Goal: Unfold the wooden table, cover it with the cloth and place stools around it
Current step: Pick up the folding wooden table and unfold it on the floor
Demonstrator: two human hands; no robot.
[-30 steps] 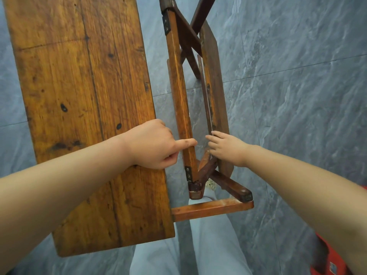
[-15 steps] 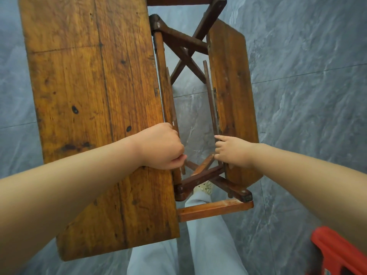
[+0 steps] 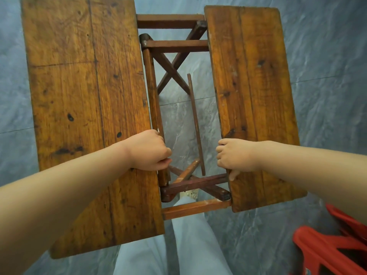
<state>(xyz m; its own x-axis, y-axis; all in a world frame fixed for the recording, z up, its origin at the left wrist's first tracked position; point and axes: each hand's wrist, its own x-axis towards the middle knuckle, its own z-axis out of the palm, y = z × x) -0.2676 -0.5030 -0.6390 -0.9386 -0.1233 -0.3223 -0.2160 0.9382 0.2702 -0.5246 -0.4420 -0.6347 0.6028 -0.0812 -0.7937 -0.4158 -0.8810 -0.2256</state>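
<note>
The wooden folding table stands below me, seen from above. Its left top leaf (image 3: 85,100) lies flat and wide. Its right top leaf (image 3: 252,86) also faces up, with a wide gap between the two. In the gap I see the crossed legs (image 3: 172,72), rails and a loose thin slat (image 3: 195,124). My left hand (image 3: 149,150) is closed on the inner edge of the left leaf. My right hand (image 3: 235,155) grips the inner edge of the right leaf. No cloth is in view.
A red plastic stool (image 3: 329,253) sits at the lower right, close to my right arm. The floor (image 3: 327,46) is grey stone tile. My legs in light trousers (image 3: 186,245) stand against the table's near rail (image 3: 196,209).
The right leaf has swung from nearly on edge to flat, and the two leaves have spread far apart. The leg frame has opened wider. Both hands moved outward with the leaves.
</note>
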